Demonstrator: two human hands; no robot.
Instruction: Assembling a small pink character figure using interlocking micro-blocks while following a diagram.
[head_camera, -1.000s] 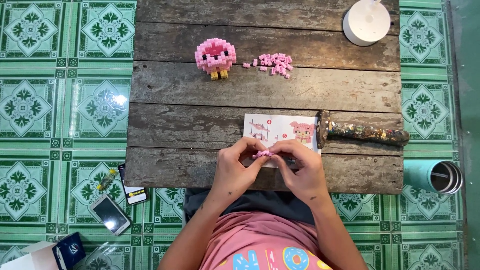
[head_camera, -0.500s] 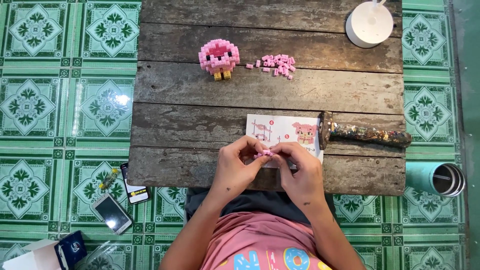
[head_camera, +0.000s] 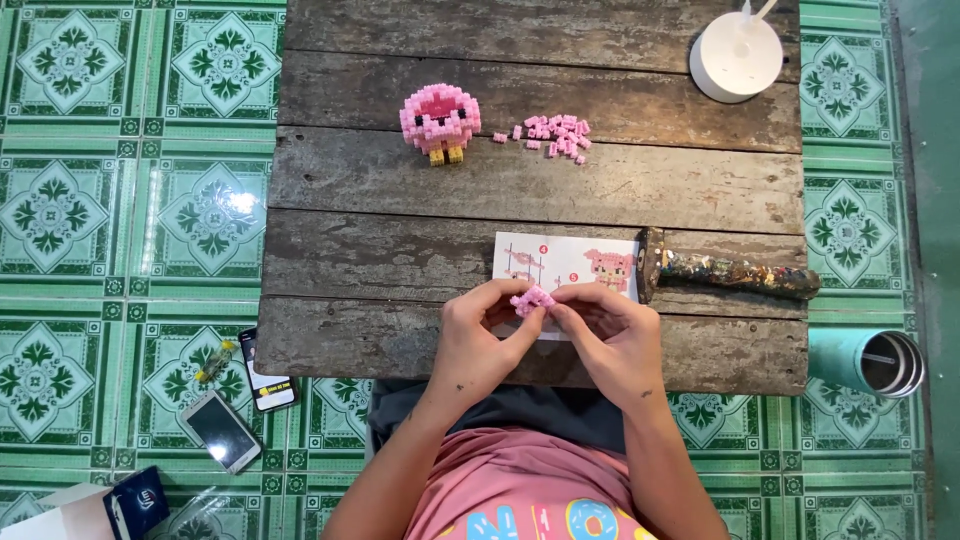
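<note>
Both hands meet over the near edge of a worn wooden table. My left hand and my right hand pinch a small pink brick piece between their fingertips. Just beyond them lies a printed instruction sheet, partly covered by my fingers. Farther back stands a built pink brick figure with yellow feet. A loose pile of small pink bricks lies to its right.
A paint-spattered handle-like tool lies right of the sheet. A white round lamp base sits at the far right corner. On the green patterned tile floor are two phones, a teal tumbler and a box.
The hands stay together at the table's near edge, with only slight finger shifts on the pink piece. Nothing else has moved.
</note>
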